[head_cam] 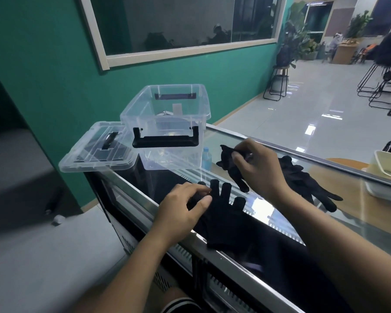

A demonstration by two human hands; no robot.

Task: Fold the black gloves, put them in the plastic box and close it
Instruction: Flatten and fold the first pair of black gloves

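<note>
One black glove (pixel 226 213) lies flat on the glass counter top with its fingers pointing away from me. My left hand (pixel 183 208) pinches its left-side finger at the tip. My right hand (pixel 255 168) holds a second black glove (pixel 229 164) lifted above the counter, fingers hanging down. Another black glove or pair (pixel 303 181) lies on the glass to the right. The clear plastic box (pixel 167 132) with black handles stands open at the counter's far left. Its clear lid (pixel 97 150) rests beside it on the left, at the counter's corner.
The glass counter (pixel 235 136) runs diagonally from left to right. A small plastic bottle (pixel 206 158) shows just right of the box. A pale tray (pixel 386 172) sits at the right edge. Stools and potted plants stand on the floor beyond.
</note>
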